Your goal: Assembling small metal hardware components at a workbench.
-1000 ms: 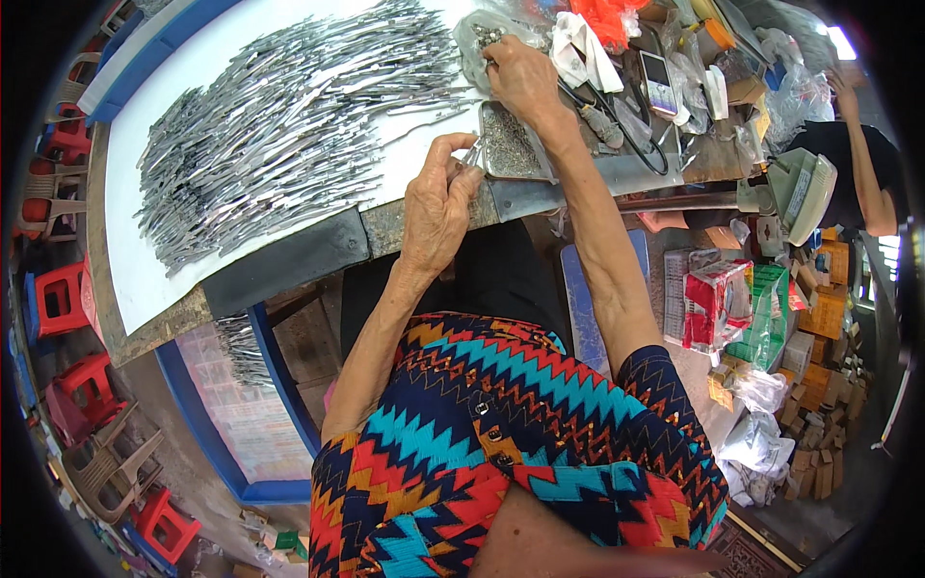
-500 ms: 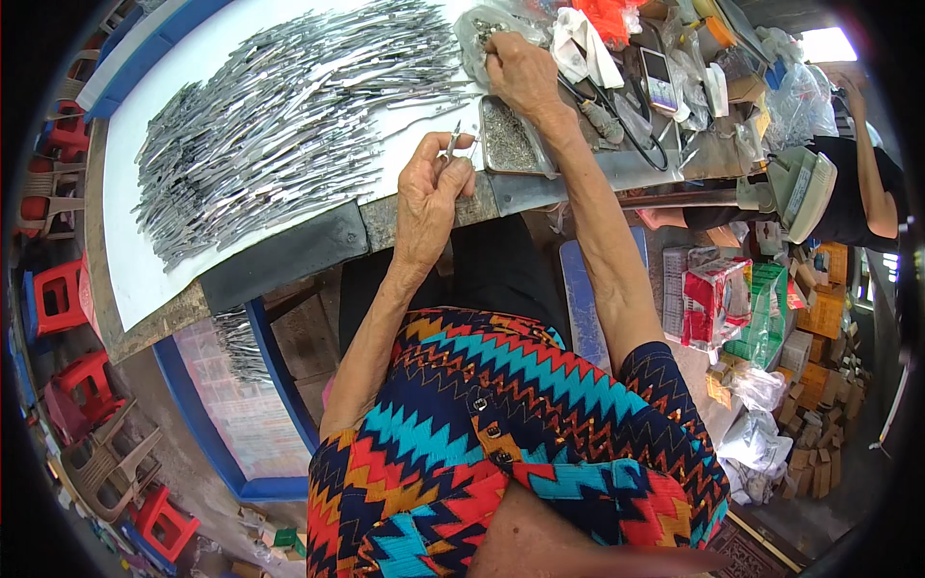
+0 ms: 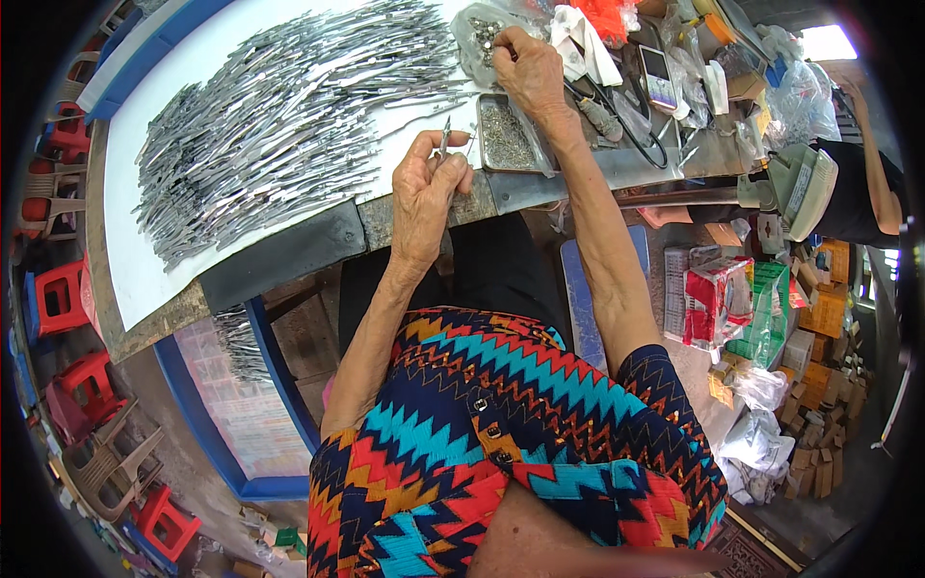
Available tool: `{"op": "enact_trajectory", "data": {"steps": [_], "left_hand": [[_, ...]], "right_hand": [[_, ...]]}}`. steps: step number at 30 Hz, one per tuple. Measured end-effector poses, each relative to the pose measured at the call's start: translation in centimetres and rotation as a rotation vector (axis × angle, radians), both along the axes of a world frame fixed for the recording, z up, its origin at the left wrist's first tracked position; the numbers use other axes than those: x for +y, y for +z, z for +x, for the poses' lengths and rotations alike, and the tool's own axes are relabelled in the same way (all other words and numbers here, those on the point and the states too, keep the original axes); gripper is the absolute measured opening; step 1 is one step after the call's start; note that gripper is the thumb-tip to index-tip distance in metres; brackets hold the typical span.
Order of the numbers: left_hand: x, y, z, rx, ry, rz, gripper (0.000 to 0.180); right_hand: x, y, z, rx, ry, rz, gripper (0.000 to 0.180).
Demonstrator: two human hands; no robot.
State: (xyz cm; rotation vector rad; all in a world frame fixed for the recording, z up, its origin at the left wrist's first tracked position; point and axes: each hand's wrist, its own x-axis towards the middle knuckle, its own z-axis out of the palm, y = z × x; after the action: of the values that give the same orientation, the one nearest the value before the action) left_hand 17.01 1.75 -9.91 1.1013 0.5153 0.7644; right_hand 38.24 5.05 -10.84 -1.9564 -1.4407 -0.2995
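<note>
My left hand is closed round a slim, pointed metal piece, its tip sticking up past the fingers near the table's front edge. A second thin metal end shows beside the thumb. My right hand is pinched at the right edge of a clear plastic bag of small metal parts; whatever is between its fingertips is hidden. Below that hand lies a shallow tray filled with tiny metal bits. A wide heap of slim grey metal pieces covers the white sheet to the left.
Right of my hand are a white cloth, a black cable, a small device with a screen and crumpled plastic bags. A blue-framed rack stands below the table, with red stools at far left. Another person's arm shows at right.
My right hand has shifted slightly right, uncovering more of the parts in the plastic bag. In my left hand the metal piece has turned a little more upright.
</note>
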Motion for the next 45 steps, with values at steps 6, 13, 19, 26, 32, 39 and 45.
{"op": "enact_trajectory", "data": {"steps": [6, 13, 19, 26, 32, 39, 45], "left_hand": [[0.0, 0.5, -0.2, 0.005, 0.0, -0.008, 0.022], [0.0, 0.3, -0.1, 0.022, -0.002, -0.023, 0.022], [0.1, 0.4, -0.1, 0.003, 0.008, -0.077, 0.023], [0.0, 0.4, -0.2, 0.03, 0.05, -0.039, 0.019], [-0.1, 0.7, -0.1, 0.067, 0.064, -0.012, 0.018], [-0.1, 0.0, -0.1, 0.1, 0.087, 0.085, 0.018], [-0.2, -0.3, -0.1, 0.083, 0.093, 0.093, 0.02]], "right_hand": [[-0.3, 0.3, -0.1, 0.135, 0.024, 0.003, 0.015], [-1.9, 1.7, -0.8, 0.884, 0.18, 0.206, 0.01], [-6.5, 3.0, -5.3, 1.095, 0.216, 0.126, 0.013], [-8.8, 2.0, -8.5, 1.345, 0.297, 0.142, 0.012], [-8.8, 2.4, -9.2, 1.152, 0.27, 0.106, 0.012], [-8.7, 2.2, -9.5, 0.993, 0.273, 0.074, 0.011], [-8.6, 2.3, -9.6, 0.947, 0.277, 0.06, 0.011]]}}
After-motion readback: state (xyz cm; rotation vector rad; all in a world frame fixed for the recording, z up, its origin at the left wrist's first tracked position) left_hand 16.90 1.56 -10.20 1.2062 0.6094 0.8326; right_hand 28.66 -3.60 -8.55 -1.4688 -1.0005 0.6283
